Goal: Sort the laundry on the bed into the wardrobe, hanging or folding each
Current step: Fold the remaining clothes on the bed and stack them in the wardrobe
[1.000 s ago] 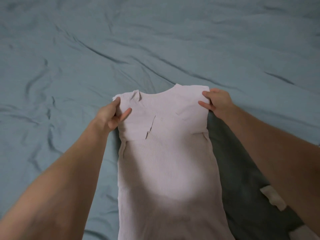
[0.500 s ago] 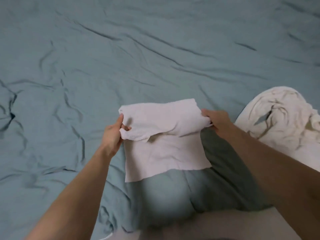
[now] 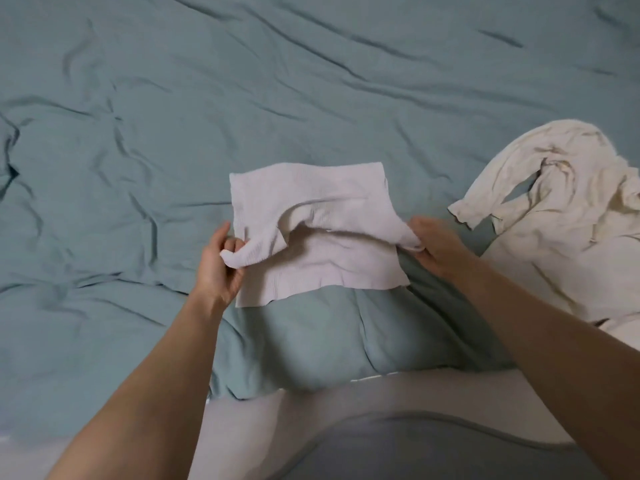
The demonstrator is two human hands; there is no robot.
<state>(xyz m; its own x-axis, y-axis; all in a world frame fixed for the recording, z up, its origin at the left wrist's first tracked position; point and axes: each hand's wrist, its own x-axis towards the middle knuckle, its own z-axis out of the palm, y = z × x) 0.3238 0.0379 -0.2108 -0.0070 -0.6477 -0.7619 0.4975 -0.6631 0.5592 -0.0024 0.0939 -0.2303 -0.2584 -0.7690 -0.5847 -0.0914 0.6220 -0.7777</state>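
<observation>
We hold a pale ribbed top (image 3: 322, 216) over the bed (image 3: 173, 116), folded across so that one layer lies doubled on the other. Our left hand (image 3: 220, 268) pinches the near left corner of the upper layer, the cloth bunched between thumb and curled fingers. Our right hand (image 3: 438, 247) grasps the right end of that same folded edge, fingers curled round a small wad of fabric at the garment's right side. Between the two hands the upper layer sags a little and arches, leaving a shadowed gap above the lower layer. The lower layer lies flat, its near hem straight, resting on the wrinkled blue-green duvet (image 3: 329, 341), whose near edge rolls into a thick padded fold just in front of us. The far edge of the top lies flat on the bed as well, so the garment sits near the middle of the view, close to the bed's near side.

To the right, apart from the folded top, a cream long-sleeved garment (image 3: 561, 216) lies crumpled on the bed, one sleeve cuff reaching toward our right hand without touching it. Its body spreads down toward the right edge of the view. Below the duvet's rolled edge we see a pale surface; we cannot tell what it is.
</observation>
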